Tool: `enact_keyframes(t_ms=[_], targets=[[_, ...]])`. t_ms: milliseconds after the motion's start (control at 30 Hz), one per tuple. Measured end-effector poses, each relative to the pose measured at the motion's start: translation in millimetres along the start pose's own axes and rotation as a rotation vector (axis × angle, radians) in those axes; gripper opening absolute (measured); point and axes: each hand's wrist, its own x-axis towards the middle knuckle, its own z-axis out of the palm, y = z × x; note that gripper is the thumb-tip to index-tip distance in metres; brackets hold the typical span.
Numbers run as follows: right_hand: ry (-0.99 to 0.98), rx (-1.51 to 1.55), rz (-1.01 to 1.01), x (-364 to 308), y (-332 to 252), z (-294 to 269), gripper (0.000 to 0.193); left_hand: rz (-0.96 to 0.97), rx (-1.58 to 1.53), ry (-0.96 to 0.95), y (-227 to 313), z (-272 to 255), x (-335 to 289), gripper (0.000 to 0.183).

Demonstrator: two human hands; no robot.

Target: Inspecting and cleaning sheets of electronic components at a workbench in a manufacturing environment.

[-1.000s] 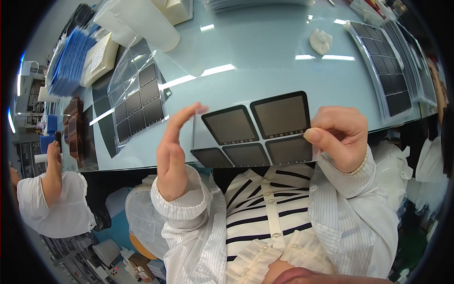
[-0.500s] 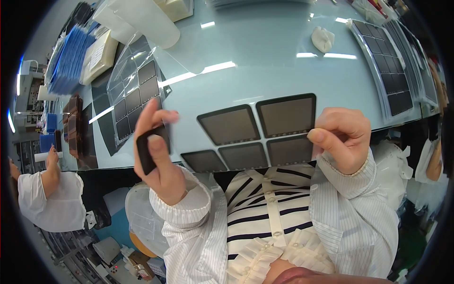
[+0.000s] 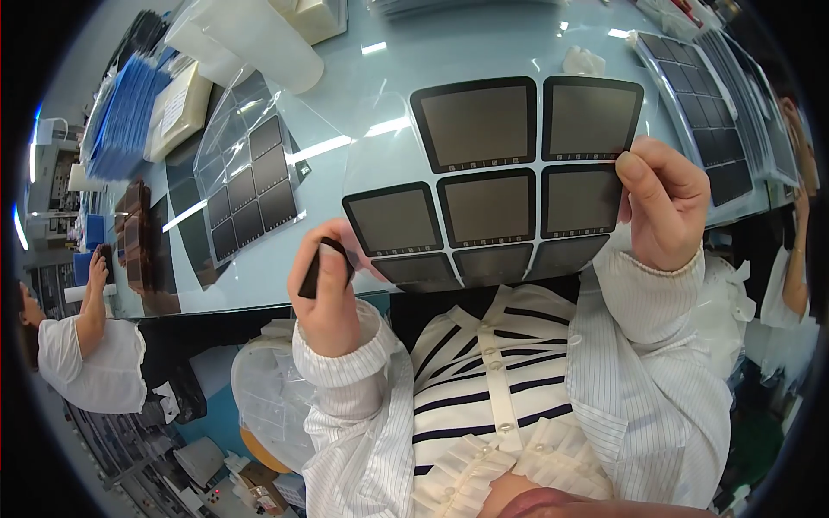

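Note:
Raised above the table's near edge is a clear film sheet (image 3: 486,207) bearing several dark, rounded rectangular panels with black borders. My right hand (image 3: 663,207) pinches its right edge between thumb and fingers. At the sheet's lower left corner, my left hand (image 3: 330,306) is closed, its thumb pressed over a small black piece (image 3: 310,281) whose exact kind I cannot make out. Some left fingers reach behind the sheet's edge and are partly hidden. The sheet tilts, its lower row of panels bending toward me.
A similar panel sheet (image 3: 256,192) lies on the table at left, near a white plastic cup (image 3: 281,52) and a stack of blue sheets (image 3: 129,108). More panel sheets (image 3: 708,121) are stacked at right. A crumpled white wad (image 3: 584,60) sits far back. Another person (image 3: 91,363) is at left.
The panel sheet has been raised and turned more face-on, showing more panels. My right hand has moved up and right; my left hand has come right to the sheet's left edge, closing its fingers.

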Motion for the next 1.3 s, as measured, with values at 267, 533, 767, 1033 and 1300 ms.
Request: enact_keyframes(t_ms=[267,533,767,1033,1300], targets=[[-0.006,0.000,0.050,-2,3,-3,0.010,0.085,0.060,0.065,8,5,-11,0.020],[-0.020,-0.048,0.025,2,8,-11,0.010,0.105,0.080,0.065,17,11,-13,0.022],[-0.076,-0.008,0.036,4,13,-18,0.012,0.121,0.140,0.057,23,14,-12,0.027],[0.004,0.087,0.126,4,7,-9,0.014,0.189,0.175,0.037,22,12,-8,0.037],[-0.065,0.126,0.122,6,7,-10,0.019,0.189,0.160,0.125,23,12,-10,0.038]])
